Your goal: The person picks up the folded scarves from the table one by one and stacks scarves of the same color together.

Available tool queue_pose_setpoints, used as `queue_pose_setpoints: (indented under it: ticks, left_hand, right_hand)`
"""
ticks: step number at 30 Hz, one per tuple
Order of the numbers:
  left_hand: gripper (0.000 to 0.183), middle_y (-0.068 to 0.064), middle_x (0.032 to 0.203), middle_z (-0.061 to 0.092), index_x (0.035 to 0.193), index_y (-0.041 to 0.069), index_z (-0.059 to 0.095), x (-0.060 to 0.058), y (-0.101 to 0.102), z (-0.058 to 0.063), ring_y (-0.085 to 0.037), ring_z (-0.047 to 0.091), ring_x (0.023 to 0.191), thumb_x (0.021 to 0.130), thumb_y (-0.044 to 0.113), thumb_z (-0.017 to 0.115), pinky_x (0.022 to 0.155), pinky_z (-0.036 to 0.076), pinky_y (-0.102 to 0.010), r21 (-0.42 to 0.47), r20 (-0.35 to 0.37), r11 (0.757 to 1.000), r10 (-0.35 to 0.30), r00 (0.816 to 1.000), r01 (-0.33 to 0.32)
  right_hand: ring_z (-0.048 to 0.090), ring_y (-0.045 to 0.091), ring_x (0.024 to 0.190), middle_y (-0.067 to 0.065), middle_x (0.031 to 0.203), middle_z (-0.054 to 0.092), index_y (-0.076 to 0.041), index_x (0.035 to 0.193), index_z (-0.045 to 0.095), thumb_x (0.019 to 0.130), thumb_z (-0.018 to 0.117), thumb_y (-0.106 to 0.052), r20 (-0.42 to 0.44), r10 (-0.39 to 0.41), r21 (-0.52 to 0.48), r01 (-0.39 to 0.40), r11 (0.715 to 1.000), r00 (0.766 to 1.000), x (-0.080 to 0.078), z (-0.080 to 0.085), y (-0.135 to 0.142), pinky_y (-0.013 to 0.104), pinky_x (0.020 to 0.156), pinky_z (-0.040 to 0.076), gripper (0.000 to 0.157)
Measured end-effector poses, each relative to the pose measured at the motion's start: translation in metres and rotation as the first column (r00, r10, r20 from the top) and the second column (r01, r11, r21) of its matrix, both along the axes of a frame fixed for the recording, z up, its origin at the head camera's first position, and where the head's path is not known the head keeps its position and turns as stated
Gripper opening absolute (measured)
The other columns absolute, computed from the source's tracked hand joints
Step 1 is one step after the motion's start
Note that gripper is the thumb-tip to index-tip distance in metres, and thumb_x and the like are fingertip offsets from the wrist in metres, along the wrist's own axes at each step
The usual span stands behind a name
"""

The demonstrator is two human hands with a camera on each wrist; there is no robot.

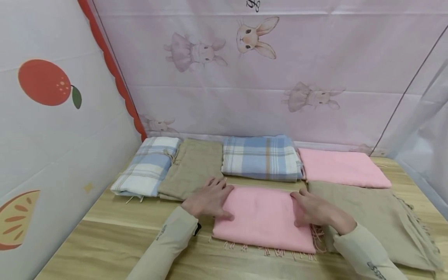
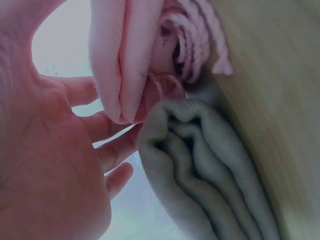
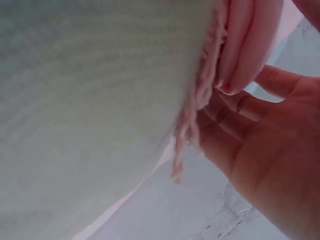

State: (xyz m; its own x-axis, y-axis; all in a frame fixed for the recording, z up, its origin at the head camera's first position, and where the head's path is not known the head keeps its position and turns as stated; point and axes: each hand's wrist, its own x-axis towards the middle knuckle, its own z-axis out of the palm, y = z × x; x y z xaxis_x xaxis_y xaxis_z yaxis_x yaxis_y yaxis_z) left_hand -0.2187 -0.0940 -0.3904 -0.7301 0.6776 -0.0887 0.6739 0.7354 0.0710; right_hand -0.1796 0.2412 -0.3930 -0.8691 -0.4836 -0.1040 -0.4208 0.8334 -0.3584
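A folded pink scarf [image 1: 260,217] with a fringe along its near edge lies on the table. My left hand [image 1: 211,198] rests at its left side, thumb on top and the other fingers spread toward the far corner. At the right side, my right hand [image 1: 316,208] touches the scarf with thumb and fingers apart. In the left wrist view, the fingers [image 2: 107,127] reach behind the layered pink edge, beside a folded khaki scarf [image 2: 195,165]. The right wrist view has the fingers [image 3: 235,110] against the pink edge, its hanging fringe close by.
Along the back lie a blue-white plaid scarf [image 1: 150,167], a khaki scarf [image 1: 196,167], another plaid scarf [image 1: 260,157] and another pink scarf [image 1: 344,167]. A larger khaki scarf [image 1: 371,219] spreads at the right, next to my right forearm. Printed curtains stand behind and left of the wooden table [image 1: 101,233].
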Motion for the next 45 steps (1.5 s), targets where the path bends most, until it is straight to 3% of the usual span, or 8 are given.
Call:
queue_pose_setpoints:
  ticks: [7, 17, 24, 33, 36, 41, 45]
  left_hand:
    - [0.081, -0.011, 0.13, 0.053, 0.139, 0.012, 0.057, 0.002, 0.0, 0.002, -0.035, 0.037, 0.139, 0.077, 0.06, 0.079, 0.118, 0.022, -0.05, 0.017, 0.042, 1.0, 0.004, 0.999, -0.005]
    - [0.08, -0.006, 0.112, 0.051, 0.138, 0.013, 0.058, 0.001, 0.0, 0.003, -0.027, 0.047, 0.115, 0.077, 0.059, 0.08, 0.112, 0.027, -0.048, 0.029, 0.049, 1.0, -0.002, 0.999, 0.0]
    - [0.082, -0.011, 0.123, 0.053, 0.142, 0.013, 0.055, -0.001, -0.001, 0.002, -0.03, 0.045, 0.126, 0.079, 0.059, 0.079, 0.116, 0.023, -0.049, 0.041, 0.07, 0.999, 0.015, 0.997, -0.018]
    - [0.078, -0.009, 0.118, 0.052, 0.139, 0.014, 0.057, 0.001, 0.0, 0.007, -0.029, 0.046, 0.124, 0.079, 0.059, 0.078, 0.114, 0.027, -0.047, 0.011, 0.055, 0.999, 0.031, 0.998, -0.032]
    - [0.077, -0.009, 0.117, 0.052, 0.14, 0.015, 0.056, 0.001, 0.004, 0.009, -0.028, 0.047, 0.119, 0.08, 0.059, 0.077, 0.112, 0.029, -0.047, -0.007, 0.049, 0.999, 0.036, 0.998, -0.036]
    - [0.077, -0.011, 0.128, 0.053, 0.146, 0.015, 0.051, -0.006, 0.019, 0.016, -0.028, 0.048, 0.121, 0.086, 0.057, 0.074, 0.108, 0.036, -0.051, 0.021, -0.033, 1.0, -0.001, 0.999, 0.002]
    - [0.075, -0.009, 0.133, 0.053, 0.151, 0.015, 0.048, -0.014, 0.035, 0.024, -0.026, 0.05, 0.12, 0.092, 0.056, 0.068, 0.1, 0.043, -0.049, 0.046, -0.094, 0.998, -0.037, 0.995, 0.042]
  right_hand:
    - [0.055, 0.026, 0.087, 0.015, 0.104, 0.051, 0.007, 0.127, 0.055, 0.067, 0.091, -0.02, 0.025, -0.008, -0.015, 0.008, 1.0, 1.0, 0.002, 0.001, 0.001, 0.045, 0.078, 0.052, 0.075]
    - [0.052, 0.024, 0.085, 0.013, 0.101, 0.048, 0.007, 0.128, 0.055, 0.066, 0.09, -0.019, 0.031, -0.026, -0.016, 0.026, 1.0, 0.999, 0.001, 0.0, 0.0, 0.043, 0.075, 0.051, 0.076]
    - [0.051, 0.024, 0.083, 0.014, 0.102, 0.047, 0.008, 0.128, 0.055, 0.066, 0.089, -0.017, 0.009, -0.02, -0.021, 0.02, 1.0, 1.0, -0.001, 0.0, 0.0, 0.042, 0.075, 0.051, 0.075]
    - [0.052, 0.025, 0.086, 0.012, 0.101, 0.048, 0.007, 0.128, 0.056, 0.067, 0.089, -0.017, 0.014, -0.005, -0.017, 0.005, 1.0, 1.0, -0.003, 0.004, 0.001, 0.043, 0.077, 0.051, 0.073]
    - [0.052, 0.025, 0.086, 0.013, 0.102, 0.051, 0.006, 0.127, 0.057, 0.07, 0.089, -0.017, 0.016, 0.001, 0.002, -0.001, 1.0, 1.0, -0.003, 0.01, 0.002, 0.043, 0.076, 0.051, 0.069]
    - [0.059, 0.027, 0.088, 0.024, 0.114, 0.057, 0.008, 0.132, 0.054, 0.08, 0.084, -0.014, 0.007, -0.012, 0.034, 0.012, 0.999, 1.0, -0.005, 0.033, 0.012, 0.047, 0.076, 0.053, 0.064]
    - [0.062, 0.037, 0.095, 0.028, 0.119, 0.058, 0.007, 0.133, 0.055, 0.083, 0.083, -0.018, -0.016, -0.038, 0.061, 0.039, 0.997, 0.999, -0.009, 0.054, 0.023, 0.054, 0.078, 0.053, 0.063]
